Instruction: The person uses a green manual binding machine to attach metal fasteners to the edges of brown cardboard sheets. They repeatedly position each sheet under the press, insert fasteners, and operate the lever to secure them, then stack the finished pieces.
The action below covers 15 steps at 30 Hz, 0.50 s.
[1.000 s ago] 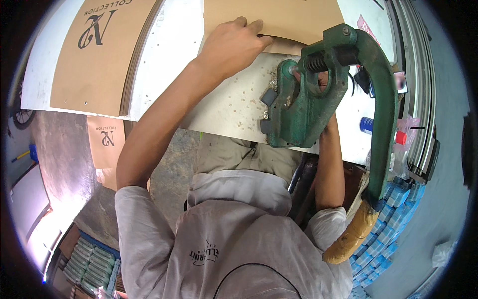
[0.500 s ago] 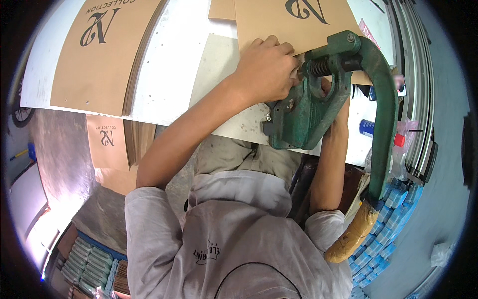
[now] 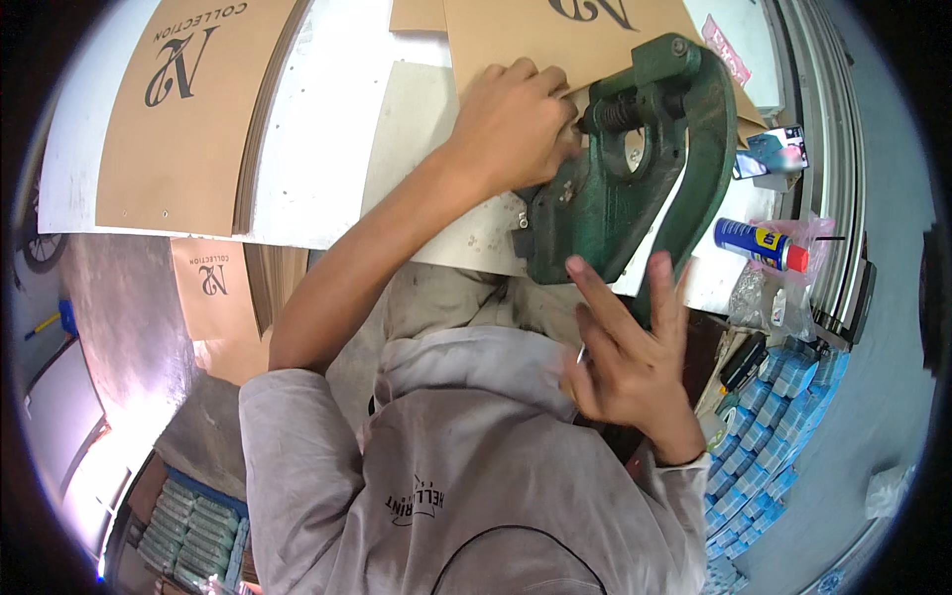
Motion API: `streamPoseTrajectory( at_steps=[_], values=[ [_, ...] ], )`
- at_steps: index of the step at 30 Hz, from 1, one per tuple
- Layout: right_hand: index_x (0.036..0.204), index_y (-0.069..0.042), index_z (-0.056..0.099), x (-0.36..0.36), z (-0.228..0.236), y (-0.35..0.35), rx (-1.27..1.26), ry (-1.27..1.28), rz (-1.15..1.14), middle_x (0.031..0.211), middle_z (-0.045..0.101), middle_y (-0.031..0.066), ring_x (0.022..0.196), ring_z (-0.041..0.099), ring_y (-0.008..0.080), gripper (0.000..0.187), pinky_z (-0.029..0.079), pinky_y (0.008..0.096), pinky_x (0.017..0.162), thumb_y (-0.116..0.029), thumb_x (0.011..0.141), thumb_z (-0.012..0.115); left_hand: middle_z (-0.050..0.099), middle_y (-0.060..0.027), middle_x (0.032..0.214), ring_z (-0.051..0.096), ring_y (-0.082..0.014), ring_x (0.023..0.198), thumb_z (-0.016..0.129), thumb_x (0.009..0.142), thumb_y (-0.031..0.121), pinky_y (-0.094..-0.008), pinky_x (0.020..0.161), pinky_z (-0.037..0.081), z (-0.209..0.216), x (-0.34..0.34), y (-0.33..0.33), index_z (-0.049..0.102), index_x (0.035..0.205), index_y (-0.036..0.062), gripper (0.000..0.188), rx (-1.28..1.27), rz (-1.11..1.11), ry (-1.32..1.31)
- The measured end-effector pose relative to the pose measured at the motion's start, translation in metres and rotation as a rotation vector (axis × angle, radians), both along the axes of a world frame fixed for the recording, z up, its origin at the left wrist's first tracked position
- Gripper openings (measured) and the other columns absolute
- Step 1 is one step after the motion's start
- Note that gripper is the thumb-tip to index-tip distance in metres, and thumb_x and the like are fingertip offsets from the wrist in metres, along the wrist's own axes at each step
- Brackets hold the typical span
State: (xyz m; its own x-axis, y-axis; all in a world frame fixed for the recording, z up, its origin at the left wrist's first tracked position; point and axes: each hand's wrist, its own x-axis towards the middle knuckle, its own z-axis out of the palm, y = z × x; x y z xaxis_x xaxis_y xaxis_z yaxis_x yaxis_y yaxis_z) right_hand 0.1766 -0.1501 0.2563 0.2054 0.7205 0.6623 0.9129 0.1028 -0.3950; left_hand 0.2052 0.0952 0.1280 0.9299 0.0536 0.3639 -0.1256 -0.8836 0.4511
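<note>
A green hand press (image 3: 595, 208) with a spring and a long lever stands at the table's front edge. My left hand (image 3: 516, 124) is curled closed at the edge of a brown paper bag (image 3: 535, 50), beside the press's jaw; its fingertips are partly hidden. The bag reaches behind the press. My right hand (image 3: 635, 372) is raised in front of the lever's lower end, two fingers stretched apart, slightly blurred. By its thumb shows a small shiny bit that I cannot make out. The lever's grip is hidden behind this hand.
A stack of brown paper bags (image 3: 169, 129) lies on the white table (image 3: 322, 109) to the left, with more bags (image 3: 213, 288) below. At right are a blue spray can (image 3: 749, 241) with a red cap, a phone (image 3: 773, 154), clear plastic and blue packs (image 3: 754, 446).
My right hand has come out from behind the press toward me, fingers spread. The lever now appears swung inward. My left hand stays at the bag's edge; the whole view has shifted slightly.
</note>
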Motion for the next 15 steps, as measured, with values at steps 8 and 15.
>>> streamPoseTrajectory(
  at_steps=[8, 15],
  values=[
    [0.131, -0.012, 0.067, 0.033, 0.03, -0.02, 0.159, 0.532, -0.069, 0.128, 0.068, 0.0198, 0.138, 0.048, 0.0443, 0.064, 0.022, 0.0624, 0.122, -0.063, 0.093, 0.061, 0.07, -0.0086, 0.114, 0.067, -0.0315, 0.101, 0.071, 0.086, 0.012, -0.0419, 0.086, 0.056, 0.011, 0.007, 0.02, 0.077, 0.107, 0.0096, 0.023, 0.244, -0.027, 0.042],
    [0.117, 0.003, 0.07, 0.14, -0.141, -0.051, -0.316, 0.373, -0.742, 0.101, 0.071, 0.0101, 0.084, 0.064, 0.014, 0.024, 0.052, 0.0304, 0.072, 0.0, 0.094, 0.065, 0.066, -0.0131, 0.089, 0.066, -0.0198, 0.082, 0.057, 0.098, 0.0, -0.033, 0.068, 0.052, 0.043, 0.033, 0.03, 0.065, 0.103, -0.0033, 0.01, -0.357, 0.268, -0.779]
  ],
)
